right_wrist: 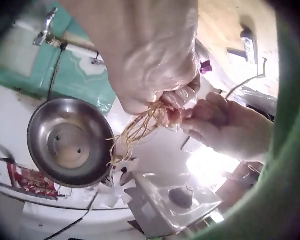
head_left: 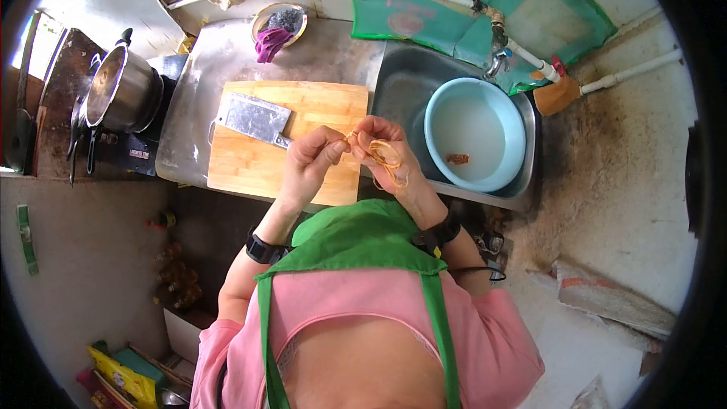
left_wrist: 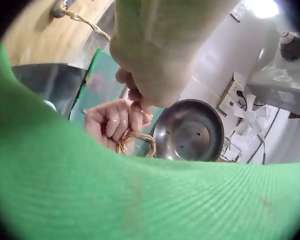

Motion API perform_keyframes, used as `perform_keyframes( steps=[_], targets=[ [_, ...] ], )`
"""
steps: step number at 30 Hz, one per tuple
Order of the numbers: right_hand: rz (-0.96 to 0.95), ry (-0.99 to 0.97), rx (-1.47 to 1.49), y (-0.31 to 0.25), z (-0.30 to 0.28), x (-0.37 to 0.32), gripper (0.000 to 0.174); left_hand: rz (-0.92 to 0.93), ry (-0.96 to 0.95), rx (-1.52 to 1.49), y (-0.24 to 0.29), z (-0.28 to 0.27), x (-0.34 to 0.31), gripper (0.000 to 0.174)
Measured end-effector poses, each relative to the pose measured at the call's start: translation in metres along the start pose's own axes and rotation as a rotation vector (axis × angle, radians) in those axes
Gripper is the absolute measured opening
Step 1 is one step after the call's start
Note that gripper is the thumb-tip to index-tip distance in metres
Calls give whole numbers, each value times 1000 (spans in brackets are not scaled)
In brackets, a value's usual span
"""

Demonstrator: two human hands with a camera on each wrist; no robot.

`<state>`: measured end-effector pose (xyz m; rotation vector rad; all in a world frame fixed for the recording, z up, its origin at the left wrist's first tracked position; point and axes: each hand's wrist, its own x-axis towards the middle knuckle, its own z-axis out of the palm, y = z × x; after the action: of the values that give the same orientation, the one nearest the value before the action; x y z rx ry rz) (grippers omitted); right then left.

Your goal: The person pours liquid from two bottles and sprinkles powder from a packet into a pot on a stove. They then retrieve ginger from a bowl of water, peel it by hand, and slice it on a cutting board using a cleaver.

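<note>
Both hands meet in front of the green apron (head_left: 348, 235), by the front right part of the cutting board. My left hand (head_left: 310, 157) pinches one end of some thin tan strands between thumb and fingers. Curled around the rest of the bundle, my right hand (head_left: 394, 153) holds the looped tan strands (head_left: 385, 154), their loose ends hanging below it. In the right wrist view the strands (right_wrist: 137, 131) look stringy and root-like; their exact kind I cannot tell. The fingertips of the two hands come together at the bundle, partly hiding it. Both hands look wet.
A cleaver (head_left: 257, 116) lies on the wooden cutting board (head_left: 333, 102). Right of it, a light-blue basin (head_left: 517, 125) with cloudy water and a brown piece (head_left: 457, 159) sits in the sink (head_left: 401, 68). A pot (head_left: 125, 95) stands left; a bowl (head_left: 303, 23) holds scrubbers behind.
</note>
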<state>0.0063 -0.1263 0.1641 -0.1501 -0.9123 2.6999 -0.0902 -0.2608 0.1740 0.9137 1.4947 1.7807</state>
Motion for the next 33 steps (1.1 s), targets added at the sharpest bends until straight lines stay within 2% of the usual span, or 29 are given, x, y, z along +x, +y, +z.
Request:
perform_keyframes(
  steps=[1, 2, 3, 4, 6, 8, 10, 11, 12, 13, 15, 16, 18, 19, 20, 21, 23, 24, 25, 27, 28, 29, 31, 32, 33],
  targets=[
    [0, -5, -1, -1, -4, 3, 2, -3, 16, 113, -5, -4, -2, 11],
    [50, -31, -141, -4, -7, 6, 3, -7, 31, 224, -7, -5, -3, 12],
    [101, -56, -280, -8, -9, 7, 4, -5, 33, 224, -8, -7, -3, 12],
    [102, -57, -279, -13, -9, 7, 4, -48, 11, 209, -8, -8, -3, 14],
    [193, -100, -689, -27, 1, 6, 5, -96, -16, 191, 0, -8, -1, 16],
    [201, -111, -761, -31, 4, 7, 9, -200, -210, 265, 12, -11, 5, 23],
    [199, -134, -834, -38, 8, 11, 12, -227, -273, 208, 9, -20, 11, 25],
    [283, -208, -895, -44, 7, 11, 16, -255, -339, 152, 10, -22, 13, 26],
    [369, -278, -955, -49, 5, 10, 20, -249, -324, 205, 12, -22, 12, 22],
    [368, -272, -954, -50, -2, 10, 20, -250, -330, 203, 14, -19, 11, 22],
    [454, -351, -972, -52, -8, 10, 27, 14, -215, 547, 18, -12, 11, 12],
    [521, -345, -1011, -62, -10, 6, 21, 15, -214, 547, 18, -13, 12, 12],
    [508, -301, -1005, -74, -7, 1, 18, 328, -87, 913, 17, -15, 13, 4],
    [494, -258, -1000, -77, -8, -1, 16, 331, -90, 912, 18, -18, 14, 4],
    [424, -134, -1037, -76, -10, -2, 8, 245, -42, 847, 20, -22, 15, 4],
    [423, -131, -1036, -72, -12, -3, 8, 158, 6, 781, 21, -24, 15, 4],
    [122, 26, -997, -62, -15, 1, 9, 208, 19, 794, 20, -22, 15, 3],
    [-9, 37, -1040, -54, -18, 5, 14, 214, 31, 823, 24, -16, 13, 4],
    [-12, 37, -1041, -51, -18, 9, 14, 220, 41, 851, 25, -11, 12, 4],
    [-103, 116, -1249, -48, -5, 15, 22, 249, 38, 866, 21, -6, 13, 6],
    [44, 79, -1331, -53, 7, 14, 19, 282, 56, 900, 21, -4, 14, 8],
    [43, 79, -1330, -48, 11, 13, 19, 315, 75, 935, 21, -3, 14, 10],
    [174, 2, -1288, -40, 15, 13, 24, 347, 92, 942, 20, -5, 14, 9],
    [91, 23, -1186, -33, 9, 13, 19, 378, 111, 944, 19, -6, 14, 8],
    [92, 18, -1188, -31, 4, 14, 19, 377, 116, 944, 20, -6, 14, 8]
  ],
)
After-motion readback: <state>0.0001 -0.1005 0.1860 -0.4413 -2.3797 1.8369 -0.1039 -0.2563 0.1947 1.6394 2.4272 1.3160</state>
